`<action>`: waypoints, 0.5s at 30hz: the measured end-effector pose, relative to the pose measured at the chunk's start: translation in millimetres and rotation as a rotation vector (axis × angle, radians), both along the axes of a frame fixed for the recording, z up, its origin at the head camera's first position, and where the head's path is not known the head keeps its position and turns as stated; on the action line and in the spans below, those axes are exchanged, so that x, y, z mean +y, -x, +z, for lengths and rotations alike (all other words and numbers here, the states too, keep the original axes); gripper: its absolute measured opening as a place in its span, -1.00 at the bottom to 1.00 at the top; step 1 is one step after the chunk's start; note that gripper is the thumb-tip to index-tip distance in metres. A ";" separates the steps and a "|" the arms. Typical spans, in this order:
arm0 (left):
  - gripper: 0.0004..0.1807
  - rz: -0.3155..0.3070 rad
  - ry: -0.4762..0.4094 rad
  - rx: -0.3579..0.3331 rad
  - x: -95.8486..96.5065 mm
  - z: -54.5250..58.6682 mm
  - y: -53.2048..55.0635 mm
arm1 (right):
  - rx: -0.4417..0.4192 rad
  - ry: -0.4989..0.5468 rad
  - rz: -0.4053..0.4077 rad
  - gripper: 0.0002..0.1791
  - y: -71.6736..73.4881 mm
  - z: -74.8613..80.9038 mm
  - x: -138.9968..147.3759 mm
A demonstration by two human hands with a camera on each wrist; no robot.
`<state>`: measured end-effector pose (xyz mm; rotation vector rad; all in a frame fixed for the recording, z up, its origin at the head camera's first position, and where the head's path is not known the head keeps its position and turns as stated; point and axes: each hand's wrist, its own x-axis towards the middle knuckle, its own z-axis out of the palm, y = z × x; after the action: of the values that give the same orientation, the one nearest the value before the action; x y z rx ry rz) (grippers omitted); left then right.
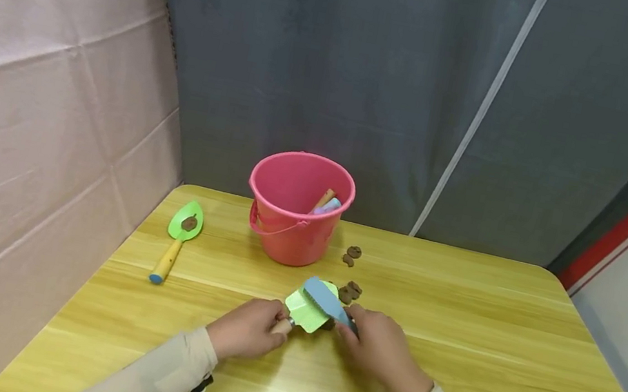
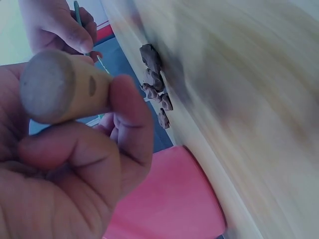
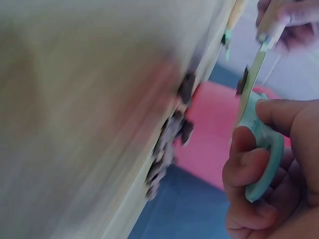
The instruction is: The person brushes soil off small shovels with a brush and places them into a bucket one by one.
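My left hand (image 1: 246, 329) grips the wooden handle (image 2: 89, 89) of a small light-green spade (image 1: 302, 308), held over the table. In my right hand (image 1: 384, 350) is a flat blue tool (image 1: 324, 296) with a toothed edge, pinched by its handle. Its head lies across the top of the spade's blade in the head view. A brown lump (image 3: 242, 82) clings to the table-facing side of the blade in the right wrist view. Just beyond the blade, brown clay-like lumps (image 1: 350, 292) rest on the table.
A pink bucket (image 1: 293, 241) stands at the back middle with tool handles (image 1: 324, 199) inside. Left of it lies a green trowel (image 1: 169, 258) with a brown lump in its scoop. More brown lumps (image 1: 351, 255) sit right of the bucket. A dark curtain (image 1: 323, 71) hangs behind the table.
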<state>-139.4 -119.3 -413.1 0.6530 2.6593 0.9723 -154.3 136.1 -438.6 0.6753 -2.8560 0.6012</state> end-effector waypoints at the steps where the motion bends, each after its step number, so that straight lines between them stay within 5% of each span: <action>1: -0.84 -0.002 0.002 0.008 -0.5 -0.1 0.2 | -0.005 0.003 -0.017 -0.81 2.9 -0.2 3.0; 9: -0.86 0.000 0.001 0.019 -2.1 -0.8 2.2 | -0.002 0.024 -0.094 -0.76 14.1 6.6 15.9; 15: -0.84 0.018 0.005 0.001 -1.2 0.4 1.8 | 0.023 0.008 -0.002 -0.75 -5.7 11.8 -3.8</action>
<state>-141.2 -120.5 -412.6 0.6288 2.6719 0.9703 -148.6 132.3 -426.8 0.6742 -2.8306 0.6006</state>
